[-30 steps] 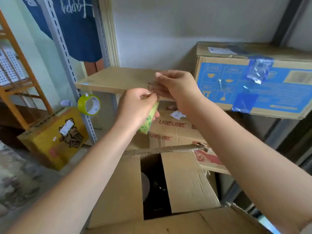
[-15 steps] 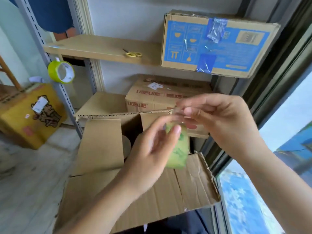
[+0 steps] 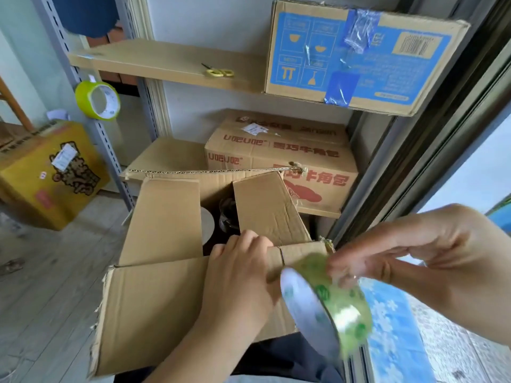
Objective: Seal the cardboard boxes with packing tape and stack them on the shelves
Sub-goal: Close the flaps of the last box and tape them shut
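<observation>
An open cardboard box [image 3: 160,305] stands in front of me with its flaps spread and dark items inside. My left hand [image 3: 240,277] rests on the near flap, fingers curled over its top edge. My right hand [image 3: 414,272] is to the right of the box, pinching a green packing tape roll [image 3: 334,310] that hangs blurred below the fingers. Behind stands a metal rack: the upper shelf [image 3: 166,59] carries a blue-printed box [image 3: 359,56], and the lower shelf holds a brown box with red print [image 3: 282,158].
Yellow-handled scissors [image 3: 218,72] lie on the upper shelf. A second green tape roll [image 3: 98,100] hangs on the rack's left upright. A yellow box [image 3: 47,172] sits on the floor at left. A window frame [image 3: 414,167] runs along the right.
My left hand has let go of the tape roll and dropped onto the box's near flap. My right hand has moved down and right with the roll. The view has tilted downward.
</observation>
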A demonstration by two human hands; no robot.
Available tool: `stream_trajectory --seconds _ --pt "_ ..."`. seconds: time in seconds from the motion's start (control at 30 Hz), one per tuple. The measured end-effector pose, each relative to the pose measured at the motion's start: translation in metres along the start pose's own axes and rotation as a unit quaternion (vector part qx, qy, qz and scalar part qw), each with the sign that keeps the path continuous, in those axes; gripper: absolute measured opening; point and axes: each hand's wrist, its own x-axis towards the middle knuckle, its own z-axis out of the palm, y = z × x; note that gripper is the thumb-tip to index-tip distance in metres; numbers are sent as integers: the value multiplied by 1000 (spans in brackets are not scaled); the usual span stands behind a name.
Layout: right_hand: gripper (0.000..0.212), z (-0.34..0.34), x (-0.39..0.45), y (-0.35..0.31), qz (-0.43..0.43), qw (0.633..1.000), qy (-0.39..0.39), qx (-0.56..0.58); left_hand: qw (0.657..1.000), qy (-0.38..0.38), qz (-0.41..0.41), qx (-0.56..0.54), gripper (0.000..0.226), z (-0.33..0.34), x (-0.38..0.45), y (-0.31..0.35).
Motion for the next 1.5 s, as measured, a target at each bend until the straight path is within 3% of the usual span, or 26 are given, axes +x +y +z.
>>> stream_trajectory --seconds 0.07,0.17,0.27,0.37,0.47,0.63,0.77,0.9,1.07,1.13,1.27,1.5 --pt "12 -3 4 5 55 994 -80 58 999 -11 -8 -29 52 -1 8 1" --pt "10 14 28 43 183 972 -135 63 997 -4 10 -72 36 -3 13 -3" --pt "17 36 45 77 230 968 -96 24 994 -7 9 -104 30 -4 15 -9" --pt "19 47 50 95 260 961 -67 64 992 -29 30 -122 18 -5 14 -15" --pt "17 52 52 100 243 966 -50 71 980 -76 41 -181 24 -9 12 -22" --pt "14 55 54 95 200 980 -12 7 961 -94 -19 -260 27 -12 17 -21" --pt "14 51 56 96 188 980 -52 -43 957 -106 -25 -269 44 -10 17 -22" --pt "13 48 59 102 209 975 -72 2 948 -121 -47 -292 49 -6 25 -23" --pt "16 52 59 110 206 972 -95 -55 940 -137 -66 -305 44 -2 26 -25" --pt "21 54 57 111 206 971 -93 -77 942 -124 -71 -304 41 0 25 -24" --pt "50 56 54 115 202 963 -105 -146 949 -81 -74 -297 49 -1 21 -23" --pt "60 44 65 125 187 947 -128 -230 967 -57 -14 -246 38 -7 16 -21"
